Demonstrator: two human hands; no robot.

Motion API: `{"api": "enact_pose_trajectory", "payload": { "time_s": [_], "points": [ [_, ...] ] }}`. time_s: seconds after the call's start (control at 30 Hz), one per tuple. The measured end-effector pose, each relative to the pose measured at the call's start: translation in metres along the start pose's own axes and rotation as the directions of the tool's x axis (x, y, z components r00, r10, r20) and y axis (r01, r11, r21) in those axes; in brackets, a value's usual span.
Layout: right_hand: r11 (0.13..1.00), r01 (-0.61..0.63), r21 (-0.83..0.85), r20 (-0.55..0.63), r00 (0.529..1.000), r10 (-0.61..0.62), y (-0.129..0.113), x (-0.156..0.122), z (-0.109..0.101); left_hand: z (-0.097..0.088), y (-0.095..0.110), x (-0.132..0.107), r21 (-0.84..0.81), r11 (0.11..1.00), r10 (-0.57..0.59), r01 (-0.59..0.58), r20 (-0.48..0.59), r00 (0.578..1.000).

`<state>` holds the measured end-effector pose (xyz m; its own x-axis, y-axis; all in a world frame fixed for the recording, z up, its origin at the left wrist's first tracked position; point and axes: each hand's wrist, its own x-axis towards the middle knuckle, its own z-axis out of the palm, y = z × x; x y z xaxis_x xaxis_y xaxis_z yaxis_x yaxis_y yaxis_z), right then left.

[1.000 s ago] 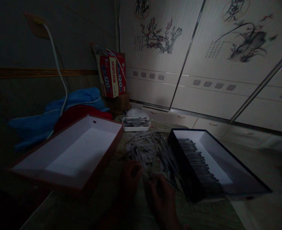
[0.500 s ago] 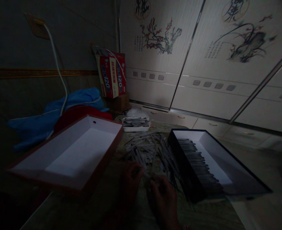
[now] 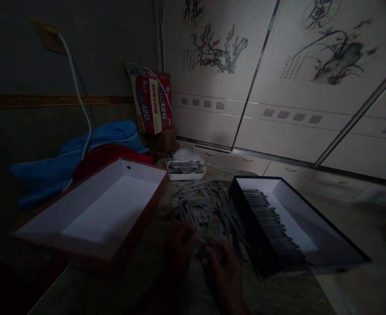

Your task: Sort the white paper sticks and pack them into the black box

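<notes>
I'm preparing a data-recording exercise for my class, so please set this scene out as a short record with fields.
Left hand: fingertips by a slim pale piece; too dark to confirm the grip
Right hand: fingers curled near the same piece; grip unclear
Table: loose pen-like sticks scattered beyond the hands
Left box: red outside, white inside
Right box: dark outside, holding a row of sticks
White tray: behind the loose sticks, stacked with more
Background: red carton, blue cloth, decorated doors
Light: dim
</notes>
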<state>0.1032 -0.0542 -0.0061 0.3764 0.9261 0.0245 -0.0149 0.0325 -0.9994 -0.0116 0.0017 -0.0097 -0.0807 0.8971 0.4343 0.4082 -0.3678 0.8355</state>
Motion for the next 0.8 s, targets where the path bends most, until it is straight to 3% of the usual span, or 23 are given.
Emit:
{"api": "enact_pose_trajectory", "payload": {
  "time_s": [0.23, 0.3, 0.37, 0.4, 0.47, 0.57, 0.63, 0.8],
  "points": [
    [0.989, -0.056, 0.137, 0.011, 0.998, 0.055, 0.006, 0.003, -0.001, 0.0, 0.002, -0.003, -0.015, 0.999, 0.043, -0.043, -0.025, 0.999],
    [0.989, -0.046, 0.143, -0.032, 0.998, 0.051, 0.008, 0.005, -0.004, 0.001, 0.003, -0.002, -0.119, 0.991, -0.068, 0.056, -0.101, 0.993],
    [0.991, -0.038, 0.131, -0.063, 0.997, 0.047, 0.01, 0.008, -0.008, 0.002, 0.003, 0.001, -0.265, 0.94, -0.257, 0.213, -0.142, 0.956],
    [0.992, -0.035, 0.125, -0.068, 0.997, 0.044, 0.011, 0.009, -0.009, 0.003, 0.002, 0.002, -0.329, 0.897, -0.343, 0.294, -0.103, 0.934],
    [0.993, -0.031, 0.11, -0.05, 0.998, 0.036, 0.011, 0.01, -0.01, 0.004, 0.001, 0.005, -0.397, 0.81, -0.436, 0.432, 0.086, 0.896],
    [0.996, -0.005, 0.09, 0.0, 1.0, 0.005, 0.012, 0.009, -0.009, 0.005, 0.0, 0.007, -0.426, 0.716, -0.433, 0.553, 0.351, 0.83],
    [0.997, 0.008, 0.08, 0.036, 0.999, -0.011, 0.013, 0.009, -0.008, 0.004, 0.002, 0.008, -0.448, 0.682, -0.432, 0.577, 0.39, 0.813],
    [0.996, 0.002, 0.091, 0.042, 0.999, -0.006, 0.02, 0.012, -0.006, -0.002, 0.012, 0.01, -0.467, 0.675, -0.441, 0.571, 0.366, 0.82]
  ]
}}
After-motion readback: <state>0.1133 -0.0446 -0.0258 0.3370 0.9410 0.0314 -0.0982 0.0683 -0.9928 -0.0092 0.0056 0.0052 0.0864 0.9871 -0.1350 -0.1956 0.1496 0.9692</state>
